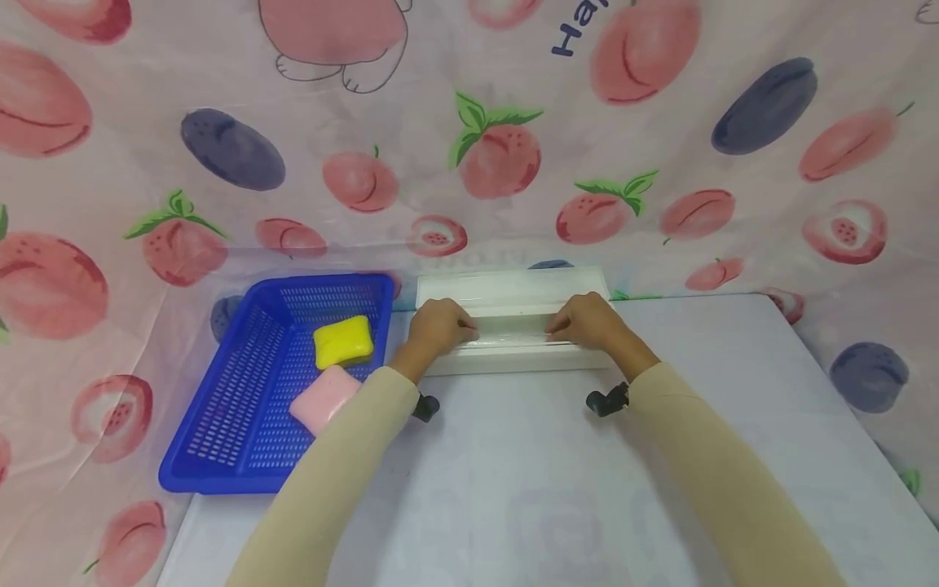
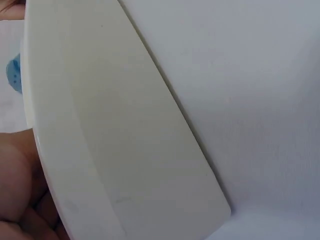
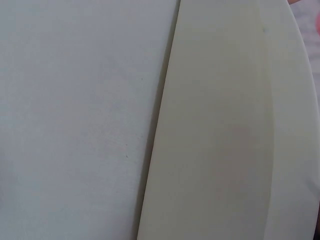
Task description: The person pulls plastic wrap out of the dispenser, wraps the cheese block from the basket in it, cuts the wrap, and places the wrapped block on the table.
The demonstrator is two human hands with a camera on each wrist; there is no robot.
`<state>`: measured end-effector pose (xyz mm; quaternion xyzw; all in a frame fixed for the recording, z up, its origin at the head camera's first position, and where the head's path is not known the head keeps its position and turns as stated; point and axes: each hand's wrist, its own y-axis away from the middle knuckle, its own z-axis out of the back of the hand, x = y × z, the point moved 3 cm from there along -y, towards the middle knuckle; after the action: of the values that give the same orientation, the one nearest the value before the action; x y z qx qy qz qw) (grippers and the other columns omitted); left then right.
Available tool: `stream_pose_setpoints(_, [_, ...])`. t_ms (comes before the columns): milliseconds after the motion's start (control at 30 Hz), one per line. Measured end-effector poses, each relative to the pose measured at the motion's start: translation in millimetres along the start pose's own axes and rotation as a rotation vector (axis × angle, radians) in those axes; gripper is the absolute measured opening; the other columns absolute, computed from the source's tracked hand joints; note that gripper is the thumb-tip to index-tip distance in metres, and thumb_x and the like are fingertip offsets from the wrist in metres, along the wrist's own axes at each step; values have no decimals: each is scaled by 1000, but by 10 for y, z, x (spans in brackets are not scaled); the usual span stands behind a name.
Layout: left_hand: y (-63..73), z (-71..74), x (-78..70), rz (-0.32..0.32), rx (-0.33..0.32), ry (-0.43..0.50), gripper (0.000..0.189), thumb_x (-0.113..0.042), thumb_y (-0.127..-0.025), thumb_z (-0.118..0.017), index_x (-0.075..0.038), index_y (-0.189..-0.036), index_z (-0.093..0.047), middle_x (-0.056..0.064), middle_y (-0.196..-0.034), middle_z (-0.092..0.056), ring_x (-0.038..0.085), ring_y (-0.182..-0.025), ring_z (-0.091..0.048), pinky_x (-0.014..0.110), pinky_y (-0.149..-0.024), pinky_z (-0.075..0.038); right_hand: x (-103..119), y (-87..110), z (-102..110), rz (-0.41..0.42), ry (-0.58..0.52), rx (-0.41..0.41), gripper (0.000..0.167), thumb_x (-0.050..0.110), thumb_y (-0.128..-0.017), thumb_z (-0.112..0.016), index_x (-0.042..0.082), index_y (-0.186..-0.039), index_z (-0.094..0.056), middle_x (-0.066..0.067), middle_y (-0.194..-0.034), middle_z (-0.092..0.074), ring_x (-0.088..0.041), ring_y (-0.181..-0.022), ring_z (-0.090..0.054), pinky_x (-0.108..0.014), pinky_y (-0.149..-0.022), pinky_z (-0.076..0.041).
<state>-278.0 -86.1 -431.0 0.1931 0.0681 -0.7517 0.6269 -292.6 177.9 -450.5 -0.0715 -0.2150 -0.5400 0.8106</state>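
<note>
A long white cling film dispenser stands at the back of the table, its lid raised behind it. Shiny clear cling film stretches across its opening. Over the left part of the dispenser, my left hand pinches the film with curled fingers. My right hand does likewise near the right end, thumb and fingertips together at the film. In the left wrist view, the dispenser's front wall hides part of the curled left fingers. The right wrist view is mostly filled by the same front wall.
A blue perforated basket stands left of the dispenser, holding a yellow sponge-like block and a pink one. A fruit-print cloth hangs behind the white table. Black wrist camera parts show below the hands.
</note>
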Motion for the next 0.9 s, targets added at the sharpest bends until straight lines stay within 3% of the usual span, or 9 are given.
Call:
stream_pose_setpoints(200, [-1, 9, 2, 75, -56, 91, 16, -33, -85, -84, -29, -101, -84, -6, -108, -79, 22, -115, -67, 38, -92, -55, -5, 19, 7, 0, -36, -43, 13, 23, -81, -87, 21, -94, -85, 2, -89, -80, -22, -98, -71, -43, -89, -54])
stream_pose_setpoints(333, [2, -17, -5, 95, -106, 97, 14, -32, -84, -84, -29, -98, -84, -7, -105, -79, 20, -110, -70, 36, -87, -56, -20, 26, -4, -9, -48, -54, 12, 21, -82, -86, 21, -94, -85, 2, -90, -80, -21, -96, -71, -41, -86, -54])
stream_pose_setpoints(433, [17, -59, -26, 31, -152, 37, 14, -31, -86, -83, -28, -100, -84, -6, -104, -79, 20, -103, -72, 37, -81, -58, -30, 44, -15, 0, -56, -54, 12, 21, -85, -84, 20, -97, -84, 0, -96, -80, -22, -99, -71, -42, -86, -54])
stream_pose_setpoints(633, [69, -101, -55, -194, -236, -103, 15, -21, -90, -79, -22, -104, -83, 1, -104, -80, 26, -96, -74, 41, -77, -61, -82, 89, -19, 96, -136, -137, 13, 15, -90, -79, 15, -102, -83, -5, -102, -80, -26, -101, -73, -45, -89, -57])
stream_pose_setpoints(733, [75, -98, -27, -251, -175, -147, 22, -16, -94, -73, -20, -114, -80, 5, -102, -79, 28, -95, -73, 41, -82, -60, -112, 131, 6, 159, -212, -223, 14, 11, -92, -75, 12, -105, -81, -5, -100, -78, -23, -96, -71, -43, -86, -58])
stream_pose_setpoints(800, [71, -84, -17, -281, -79, -168, 29, -15, -99, -66, -19, -126, -74, 7, -102, -78, 28, -98, -71, 41, -90, -57, -119, 162, 39, 196, -244, -276, 14, 10, -94, -73, 11, -106, -80, -5, -98, -75, -20, -91, -68, -39, -84, -57])
stream_pose_setpoints(900, [86, -67, 23, -308, 78, -144, 36, -20, -105, -57, -17, -140, -64, 9, -116, -75, 28, -114, -68, 41, -104, -51, -99, 198, 48, 208, -290, -323, 11, 13, -97, -70, 12, -106, -77, -2, -97, -71, -16, -89, -64, -32, -84, -55])
